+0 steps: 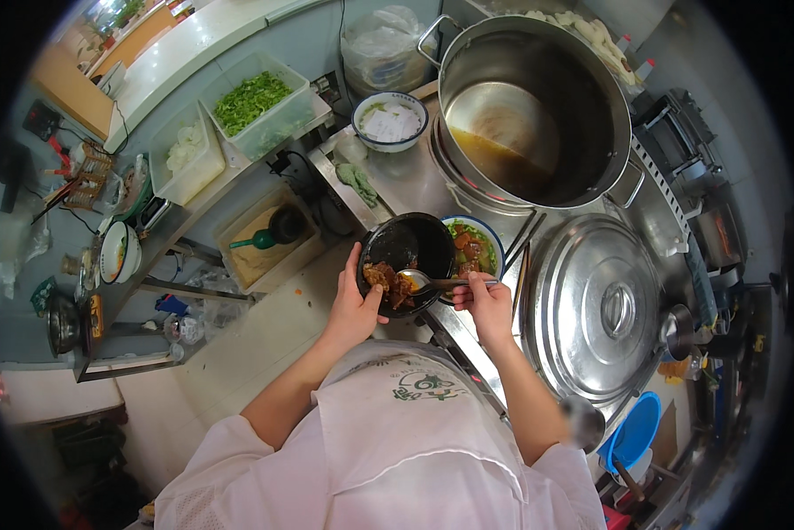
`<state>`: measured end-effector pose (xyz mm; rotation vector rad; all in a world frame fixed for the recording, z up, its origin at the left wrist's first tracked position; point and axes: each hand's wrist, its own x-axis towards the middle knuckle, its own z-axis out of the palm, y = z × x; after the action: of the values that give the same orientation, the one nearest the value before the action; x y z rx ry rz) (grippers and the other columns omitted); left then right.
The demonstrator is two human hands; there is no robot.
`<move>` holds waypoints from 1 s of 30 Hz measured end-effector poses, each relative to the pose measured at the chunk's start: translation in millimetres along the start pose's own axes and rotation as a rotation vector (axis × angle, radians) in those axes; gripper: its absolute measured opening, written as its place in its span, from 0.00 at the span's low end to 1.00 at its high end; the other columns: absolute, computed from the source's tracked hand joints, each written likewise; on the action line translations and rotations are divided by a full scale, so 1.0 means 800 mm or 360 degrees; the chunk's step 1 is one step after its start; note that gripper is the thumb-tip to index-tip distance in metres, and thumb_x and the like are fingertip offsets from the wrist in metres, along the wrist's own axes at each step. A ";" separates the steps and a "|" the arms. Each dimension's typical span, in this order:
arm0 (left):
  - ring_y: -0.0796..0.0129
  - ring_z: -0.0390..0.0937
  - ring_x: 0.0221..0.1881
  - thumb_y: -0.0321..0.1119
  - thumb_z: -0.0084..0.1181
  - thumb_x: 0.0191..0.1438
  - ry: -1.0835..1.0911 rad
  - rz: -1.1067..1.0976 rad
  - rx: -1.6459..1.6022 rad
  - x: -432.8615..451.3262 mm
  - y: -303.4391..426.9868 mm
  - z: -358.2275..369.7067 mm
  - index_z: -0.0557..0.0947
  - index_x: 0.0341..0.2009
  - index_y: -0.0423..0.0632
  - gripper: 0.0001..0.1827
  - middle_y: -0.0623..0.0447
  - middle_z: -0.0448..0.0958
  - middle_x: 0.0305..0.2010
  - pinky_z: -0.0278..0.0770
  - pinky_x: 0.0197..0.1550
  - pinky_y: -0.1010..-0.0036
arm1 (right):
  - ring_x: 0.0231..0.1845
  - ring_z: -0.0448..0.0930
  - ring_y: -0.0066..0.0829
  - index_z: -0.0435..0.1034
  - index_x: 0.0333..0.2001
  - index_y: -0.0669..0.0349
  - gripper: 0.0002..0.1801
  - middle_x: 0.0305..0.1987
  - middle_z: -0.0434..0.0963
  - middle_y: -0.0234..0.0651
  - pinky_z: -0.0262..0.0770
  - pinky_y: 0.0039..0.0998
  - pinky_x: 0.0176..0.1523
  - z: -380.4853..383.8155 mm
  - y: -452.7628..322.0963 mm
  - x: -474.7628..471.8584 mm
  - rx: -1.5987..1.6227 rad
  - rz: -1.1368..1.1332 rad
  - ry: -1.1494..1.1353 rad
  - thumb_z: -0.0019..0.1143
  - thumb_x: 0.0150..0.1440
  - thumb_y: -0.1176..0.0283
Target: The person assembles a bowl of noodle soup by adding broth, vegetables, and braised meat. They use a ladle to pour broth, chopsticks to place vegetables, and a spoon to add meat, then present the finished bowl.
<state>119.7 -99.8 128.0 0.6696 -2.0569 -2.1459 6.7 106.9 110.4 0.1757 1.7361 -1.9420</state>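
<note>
My left hand [357, 305] grips the rim of a black bowl [423, 238], tilted, with chunks of dark braised meat [390, 281] along its lower side. In my right hand [484, 306] is the handle of a metal spoon [430, 283], whose head lies against the meat inside the bowl. Just right of the black bowl, and partly hidden by it, a blue-rimmed bowl [501, 248] stands on the steel counter. It holds chopped greens and brown meat pieces [470, 245] in broth.
A large open stockpot [536, 112] with some brown broth stands behind. To the right lies a wide steel lid [596, 311]. Another blue-rimmed bowl [390, 122] has paper on it. Plastic bins of chopped greens [251, 99] and sliced white vegetable [186, 152] line the left shelf.
</note>
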 end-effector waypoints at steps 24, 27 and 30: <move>0.61 0.76 0.44 0.20 0.40 0.60 0.0042 -0.0181 -0.0322 0.005 -0.015 -0.001 0.41 0.70 0.60 0.39 0.46 0.64 0.60 0.84 0.24 0.73 | 0.25 0.76 0.24 0.69 0.41 0.71 0.13 0.28 0.77 0.39 0.73 0.23 0.29 -0.054 -0.044 -0.010 0.0425 -0.0313 0.0162 0.45 0.65 0.69; 0.61 0.77 0.44 0.22 0.40 0.61 0.0094 -0.0148 -0.0310 0.005 -0.021 -0.019 0.42 0.69 0.61 0.38 0.46 0.64 0.60 0.83 0.24 0.73 | 0.25 0.75 0.22 0.69 0.41 0.72 0.14 0.27 0.76 0.38 0.73 0.24 0.29 -0.084 -0.043 -0.002 0.0423 -0.0400 0.0273 0.46 0.64 0.68; 0.60 0.77 0.45 0.22 0.39 0.61 0.0163 -0.0137 -0.0278 0.005 -0.015 -0.034 0.42 0.69 0.61 0.37 0.46 0.63 0.61 0.83 0.25 0.74 | 0.25 0.75 0.20 0.70 0.42 0.69 0.13 0.28 0.77 0.36 0.73 0.21 0.29 -0.107 -0.041 0.002 0.0217 -0.0463 0.0450 0.46 0.64 0.68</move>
<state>129.3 -125.6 115.3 0.8390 -1.7963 -2.2525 -30.5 189.6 124.1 0.2707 1.8930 -2.3436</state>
